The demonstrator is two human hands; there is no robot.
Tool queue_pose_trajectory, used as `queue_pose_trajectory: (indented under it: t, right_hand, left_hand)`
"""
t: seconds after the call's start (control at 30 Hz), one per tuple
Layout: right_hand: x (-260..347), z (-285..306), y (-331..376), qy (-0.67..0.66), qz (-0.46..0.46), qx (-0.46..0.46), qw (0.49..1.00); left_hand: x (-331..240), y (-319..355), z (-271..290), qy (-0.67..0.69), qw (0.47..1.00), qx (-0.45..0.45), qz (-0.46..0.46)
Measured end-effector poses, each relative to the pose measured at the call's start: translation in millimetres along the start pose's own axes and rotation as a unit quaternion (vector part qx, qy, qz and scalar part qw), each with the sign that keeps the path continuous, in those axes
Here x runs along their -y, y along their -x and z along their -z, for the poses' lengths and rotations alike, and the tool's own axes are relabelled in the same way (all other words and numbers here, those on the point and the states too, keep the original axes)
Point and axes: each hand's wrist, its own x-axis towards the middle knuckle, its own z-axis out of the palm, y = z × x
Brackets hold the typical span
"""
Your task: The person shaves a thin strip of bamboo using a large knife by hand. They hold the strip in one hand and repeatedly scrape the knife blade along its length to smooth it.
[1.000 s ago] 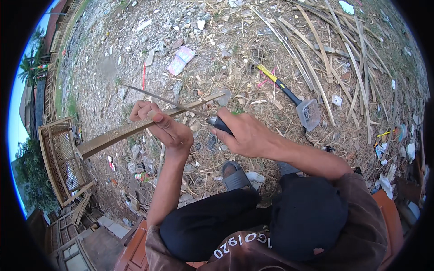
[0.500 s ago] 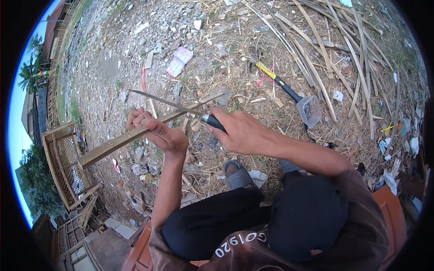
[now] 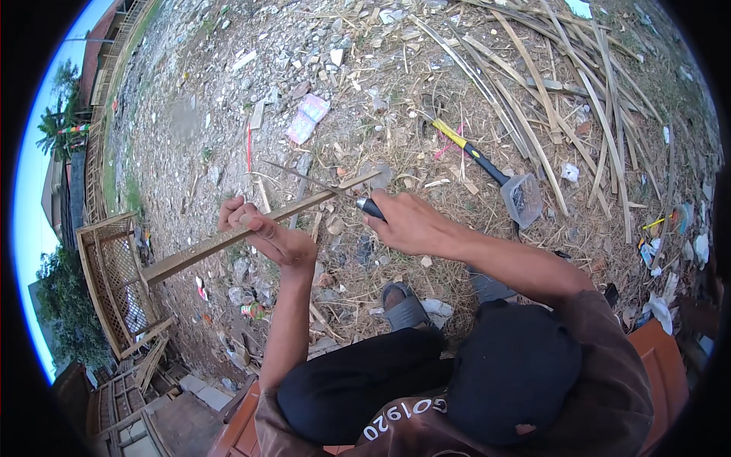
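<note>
Your left hand (image 3: 263, 232) reached forward, fingers clenched around a bamboo strip (image 3: 251, 228) held level above the littered ground (image 3: 365, 99). Your right hand (image 3: 407, 221) gripped a knife (image 3: 327, 189), fingers wrapped round its handle, blade resting on the strip.

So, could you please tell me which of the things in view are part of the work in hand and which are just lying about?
In use:
- bamboo strip, gripped by the left hand
- knife, its handle in the right hand, blade laid on the strip

Lying about:
- hammer with yellow and black handle
- clear bag
- loose bamboo slats
- bamboo crate
- pink wrapper
</note>
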Motion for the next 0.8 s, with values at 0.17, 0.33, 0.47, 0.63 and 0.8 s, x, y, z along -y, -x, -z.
queue_pose_trajectory:
  t: [0.17, 0.33, 0.47, 0.63, 0.8]
  right_hand:
    - [-14, -16, 13, -0.096, 0.049, -0.009, 0.994]
    - [9, -19, 23, -0.099, 0.058, -0.034, 0.993]
    - [-23, -21, 11, -0.055, -0.01, -0.018, 0.998]
    - [1, -25, 23, -0.115, 0.131, -0.064, 0.983]
    - [-7, -12, 8, -0.058, -0.09, 0.021, 0.994]
  left_hand:
    - [-8, -2, -7, 0.019, 1.0, 0.004, -0.002]
    - [-15, 5, -4, 0.048, 0.998, 0.003, 0.03]
    - [-7, 0, -7, 0.036, 0.999, 0.004, 0.01]
    - [-12, 1, -5, 0.023, 1.0, 0.007, 0.005]
    - [-4, -5, -9, 0.022, 1.0, -0.012, -0.005]
